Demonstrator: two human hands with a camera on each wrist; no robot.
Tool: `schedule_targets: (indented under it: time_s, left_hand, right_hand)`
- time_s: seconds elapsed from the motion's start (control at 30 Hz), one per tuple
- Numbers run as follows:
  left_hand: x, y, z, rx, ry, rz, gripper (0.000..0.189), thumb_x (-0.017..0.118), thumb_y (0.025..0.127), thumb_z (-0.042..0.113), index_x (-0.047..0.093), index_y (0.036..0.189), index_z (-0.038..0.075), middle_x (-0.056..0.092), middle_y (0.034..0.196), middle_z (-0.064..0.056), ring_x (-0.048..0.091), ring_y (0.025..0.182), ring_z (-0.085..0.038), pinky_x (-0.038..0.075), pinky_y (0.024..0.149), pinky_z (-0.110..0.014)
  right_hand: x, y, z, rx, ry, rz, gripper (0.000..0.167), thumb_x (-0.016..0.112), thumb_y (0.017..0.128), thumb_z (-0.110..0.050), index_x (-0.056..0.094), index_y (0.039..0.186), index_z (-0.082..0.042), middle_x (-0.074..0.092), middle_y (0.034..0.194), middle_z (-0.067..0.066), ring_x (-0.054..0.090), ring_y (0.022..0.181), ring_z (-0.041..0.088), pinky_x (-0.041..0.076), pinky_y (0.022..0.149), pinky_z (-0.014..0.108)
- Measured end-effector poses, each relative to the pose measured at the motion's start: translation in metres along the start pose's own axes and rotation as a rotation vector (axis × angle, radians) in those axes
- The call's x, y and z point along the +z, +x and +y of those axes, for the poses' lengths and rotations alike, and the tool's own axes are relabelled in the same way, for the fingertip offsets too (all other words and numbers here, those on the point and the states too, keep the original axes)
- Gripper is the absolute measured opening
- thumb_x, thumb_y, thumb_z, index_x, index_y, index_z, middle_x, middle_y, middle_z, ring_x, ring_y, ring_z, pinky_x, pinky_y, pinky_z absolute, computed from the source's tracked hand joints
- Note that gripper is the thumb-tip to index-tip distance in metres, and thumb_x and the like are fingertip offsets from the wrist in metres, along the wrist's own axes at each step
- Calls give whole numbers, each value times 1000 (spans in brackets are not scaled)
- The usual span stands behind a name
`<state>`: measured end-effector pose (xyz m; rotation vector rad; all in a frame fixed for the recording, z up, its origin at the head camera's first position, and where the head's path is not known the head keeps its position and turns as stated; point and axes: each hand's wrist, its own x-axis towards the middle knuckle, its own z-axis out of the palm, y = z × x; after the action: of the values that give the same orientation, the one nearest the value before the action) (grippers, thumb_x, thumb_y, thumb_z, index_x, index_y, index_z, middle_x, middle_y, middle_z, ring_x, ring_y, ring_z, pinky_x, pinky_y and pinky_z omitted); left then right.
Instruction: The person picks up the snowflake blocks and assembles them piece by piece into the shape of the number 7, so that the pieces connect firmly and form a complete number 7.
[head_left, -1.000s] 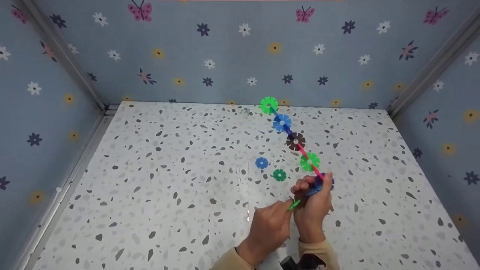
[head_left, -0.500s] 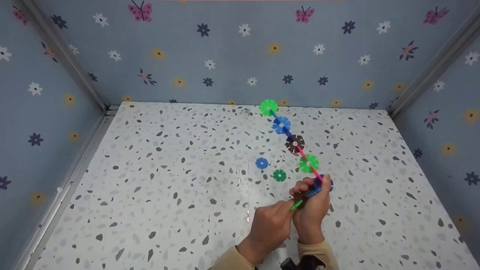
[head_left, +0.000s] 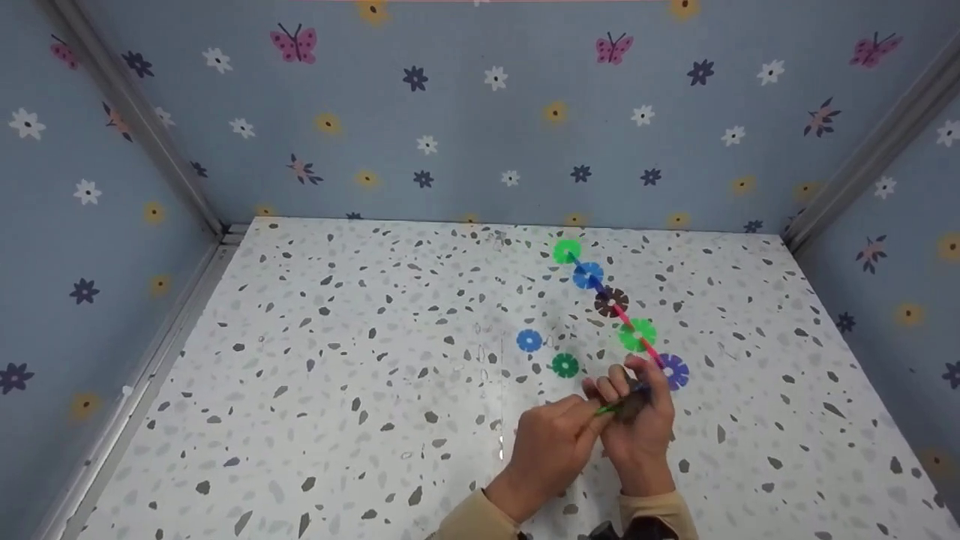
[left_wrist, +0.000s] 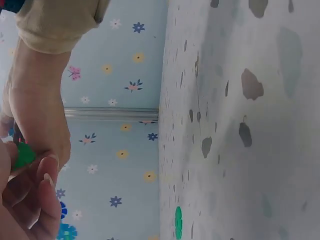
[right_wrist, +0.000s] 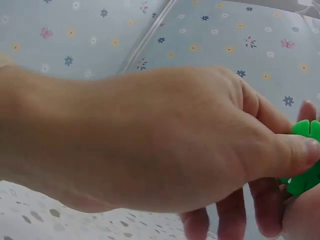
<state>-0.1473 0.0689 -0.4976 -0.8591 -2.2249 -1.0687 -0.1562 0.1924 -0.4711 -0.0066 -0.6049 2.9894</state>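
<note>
A chain of slotted plastic interlocking discs runs up and away from my right hand (head_left: 641,442). From its far end come a bright green disc (head_left: 567,251), a light blue disc (head_left: 588,275), a brown disc (head_left: 611,302), another green disc (head_left: 637,334) and a purple disc (head_left: 673,372), with edge-on discs linking them. My right hand grips the near end, where a dark disc (head_left: 634,406) lies partly hidden by the fingers. My left hand (head_left: 551,450) pinches a green disc (right_wrist: 302,129) against this end. Whether they interlock is hidden.
On the speckled white table (head_left: 337,412) lie a loose blue disc (head_left: 529,340) and a loose dark green disc (head_left: 565,365), left of the chain. Flower-patterned panels (head_left: 465,112) enclose the back and both sides.
The chain's far end has dropped and swung slightly right. The purple disc now shows outside my right hand. The left hand's green disc has come closer to the chain's near end. The view has tilted up.
</note>
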Motion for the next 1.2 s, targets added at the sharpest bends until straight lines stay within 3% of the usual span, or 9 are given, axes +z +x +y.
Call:
schedule_targets:
  time_s: [0.13, 0.27, 0.37, 0.47, 0.57, 0.73, 0.9, 1.03, 1.2]
  left_hand:
    - [4, -2, -11, -19, -62, -21, 13, 67, 93, 27, 69, 87, 15, 57, 68, 8, 43, 55, 4, 34, 49, -8]
    - [11, 0, -29, -106, -120, -61, 9, 70, 87, 23, 70, 87, 14, 63, 76, 5, 50, 58, 1, 40, 53, -11]
    - [19, 8, -45, -248, -96, -154, 9, 67, 89, 19, 72, 93, 12, 65, 87, 4, 58, 67, -5, 46, 60, -16]
    - [29, 21, -62, -409, -37, -272, 19, 63, 93, 16, 71, 108, 7, 62, 102, 0, 61, 75, -10, 50, 67, -23]
    - [41, 32, -80, -489, 54, -378, 31, 61, 96, 17, 66, 124, 5, 55, 110, -5, 58, 75, -12, 50, 67, -27]
    - [51, 38, -93, -522, 163, -464, 41, 67, 95, 25, 62, 129, 3, 50, 113, -10, 55, 71, -14, 50, 63, -32]
    - [45, 35, -85, -566, 83, -525, 37, 76, 88, 24, 61, 116, 6, 56, 104, -6, 57, 75, -16, 51, 68, -33]
    - [34, 26, -77, -509, 62, -574, 30, 78, 85, 21, 60, 108, 12, 60, 86, 3, 56, 71, -14, 48, 65, -31]
    - [21, 12, -69, -441, 60, -629, 27, 78, 85, 21, 62, 107, 15, 58, 82, 6, 53, 69, -10, 44, 62, -28]
  right_hand:
    - [-8, 4, -7, -21, -11, -81, 34, 40, 108, -20, 60, 86, -3, 44, 59, 5, 53, 54, 18, 50, 62, 30]
    - [-15, 9, -15, -61, 29, -111, 38, 37, 108, -19, 59, 84, 0, 38, 59, 4, 50, 53, 18, 48, 55, 28]
    - [-18, 12, -21, -93, 43, -121, 45, 30, 109, -19, 58, 81, 1, 35, 59, 4, 47, 52, 18, 48, 54, 27]
    - [-19, 14, -23, -121, 16, -110, 49, 26, 109, -21, 57, 78, 0, 34, 59, 3, 46, 51, 17, 48, 54, 27]
    - [-18, 14, -21, -124, -10, -103, 47, 29, 109, -19, 56, 76, 0, 35, 59, 4, 47, 52, 18, 47, 54, 27]
    - [-17, 14, -17, -81, -19, -169, 39, 36, 104, -11, 55, 73, -1, 33, 60, 4, 49, 54, 18, 47, 57, 27]
    - [-15, 14, -17, -62, 32, -241, 30, 43, 100, -5, 54, 72, 0, 30, 62, 3, 49, 55, 17, 47, 59, 28]
    - [-11, 14, -17, -56, 49, -220, 28, 47, 99, -5, 55, 72, 0, 31, 63, 3, 49, 55, 17, 47, 58, 28]
    - [-9, 14, -15, -56, 43, -202, 29, 46, 98, -4, 54, 71, 0, 30, 62, 3, 48, 54, 16, 46, 56, 27]
